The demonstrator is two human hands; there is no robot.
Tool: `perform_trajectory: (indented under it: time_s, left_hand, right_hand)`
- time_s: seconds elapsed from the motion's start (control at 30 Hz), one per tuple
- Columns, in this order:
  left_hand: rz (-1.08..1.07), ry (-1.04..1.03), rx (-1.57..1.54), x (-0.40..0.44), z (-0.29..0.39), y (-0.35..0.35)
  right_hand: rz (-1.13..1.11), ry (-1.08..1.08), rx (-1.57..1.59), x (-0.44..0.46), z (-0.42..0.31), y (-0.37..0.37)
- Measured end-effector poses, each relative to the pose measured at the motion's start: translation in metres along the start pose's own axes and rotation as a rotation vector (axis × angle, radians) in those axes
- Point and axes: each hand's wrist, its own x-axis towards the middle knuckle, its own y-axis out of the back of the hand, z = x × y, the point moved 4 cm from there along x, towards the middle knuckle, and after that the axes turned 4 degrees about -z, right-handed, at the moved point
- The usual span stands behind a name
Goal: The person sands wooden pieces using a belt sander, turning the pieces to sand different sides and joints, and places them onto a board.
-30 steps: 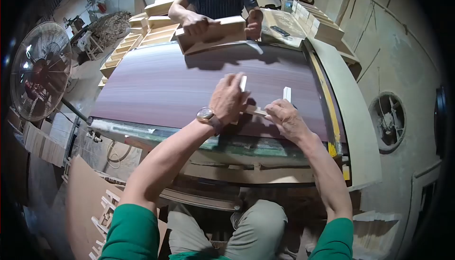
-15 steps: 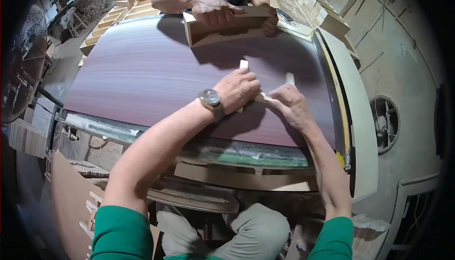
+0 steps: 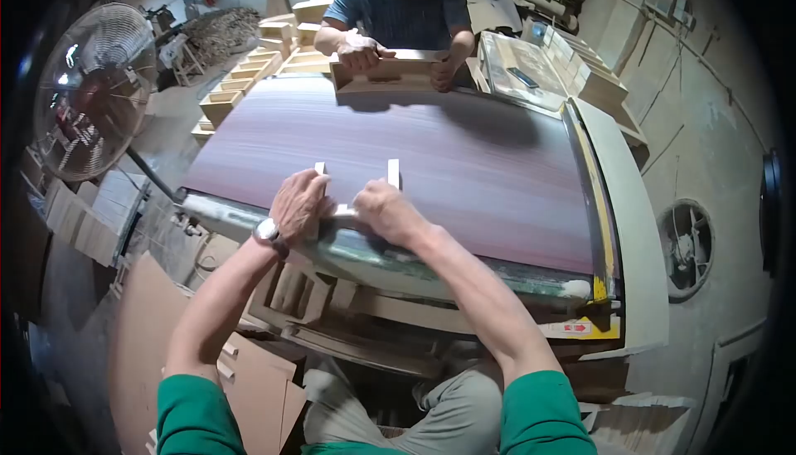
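Note:
My left hand [image 3: 301, 204], with a watch on its wrist, is closed around one side of a small pale wooden frame [image 3: 394, 173]. My right hand [image 3: 388, 213] is closed on the frame's other side. Two upright strips poke out beyond my fingers, and a crosspiece [image 3: 344, 210] shows between the hands. The frame's remaining parts are hidden under my palms. It lies against the near part of a wide, streaked purplish sanding belt [image 3: 464, 165]. Across the belt, a co-worker's two hands hold a shallow wooden box [image 3: 390, 82] against the far edge.
A caged fan [image 3: 93, 90] stands at the left. Several wooden boxes [image 3: 240, 82] are stacked behind the belt at left. A phone [image 3: 522, 78] lies on a panel at the far right. A yellow-black strip [image 3: 599, 231] and pale board edge the right side.
Both my hands have moved left and nearer the belt's front edge with the wooden frame. The view has tilted up, showing more of the co-worker, whose box remains by the far edge.

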Motion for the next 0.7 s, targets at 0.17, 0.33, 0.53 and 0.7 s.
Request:
perform_trajectory:
  time_s: [0.17,0.33,0.53,0.7]
  left_hand:
    - [-0.002,0.725,-0.749,-0.032,0.004,0.033]
    - [0.144,0.879,-1.456,0.034,0.072,0.056]
    - [0.184,0.528,-1.547,0.105,0.153,0.004]
    - [0.103,0.392,-1.594,0.139,0.196,-0.061]
  right_hand:
    - [0.012,0.126,-0.211,-0.023,-0.075,0.027]
    - [0.414,0.108,-0.423,-0.070,-0.097,0.113]
    - [0.770,-0.549,0.158,-0.133,-0.018,0.178]
    - [0.894,-0.731,0.524,-0.177,0.069,0.165]
